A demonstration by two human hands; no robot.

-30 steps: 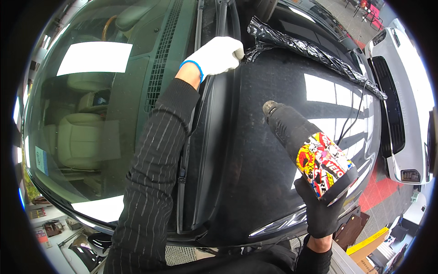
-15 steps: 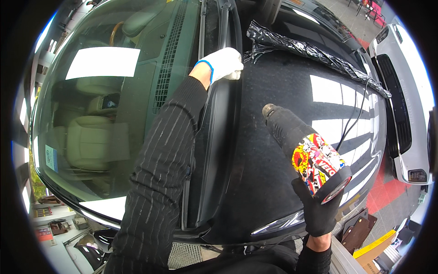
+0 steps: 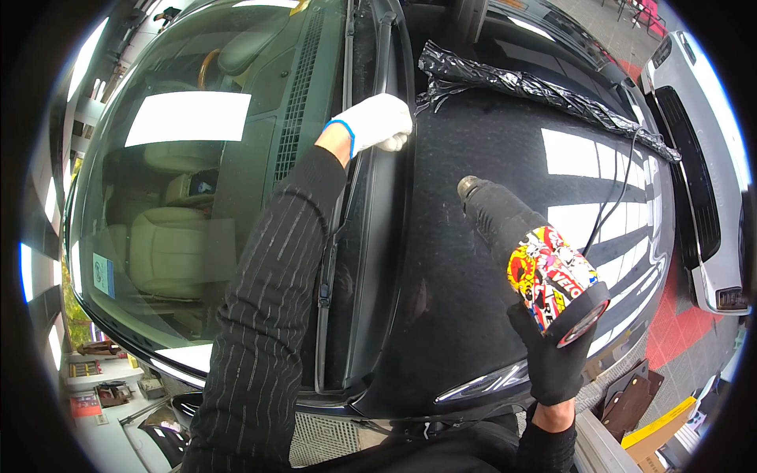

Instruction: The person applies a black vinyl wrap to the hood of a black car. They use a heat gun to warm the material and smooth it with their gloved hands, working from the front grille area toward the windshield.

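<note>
In the head view, the left hand (image 3: 377,124), in a white glove with a blue cuff, is over the rear edge of the hood (image 3: 449,315), beside the wiper (image 3: 323,296) and the dark trim below the windscreen (image 3: 260,173). Its fingers are clenched in a loose fist; whether they pinch anything I cannot tell, as the palm side is hidden. The left sleeve (image 3: 260,315), black with thin pale stripes, crosses over the trim and the glass.

The right hand (image 3: 556,359), in a black glove, has its fingers wrapped round the grip of the heat gun (image 3: 501,213). The heat gun is over the hood, tilted, its metal nozzle toward the upper left, in the direction of the left hand but well apart from it. Its rear half is covered in bright stickers, with a round dark end cap toward the person.

Across the far part of the hood lies a long twist of shiny black film (image 3: 536,85). Its ragged end is just beside the left hand; I cannot tell whether they touch. A thin dark cord (image 3: 619,193) runs over the hood between the film and the heat gun.

Through the glass show a pale seat (image 3: 169,252) and part of a steering wheel (image 3: 206,69). Near the hood's lower edge is a headlight (image 3: 485,384). At the right are a white car front (image 3: 714,276) and a red and grey floor (image 3: 670,323).
</note>
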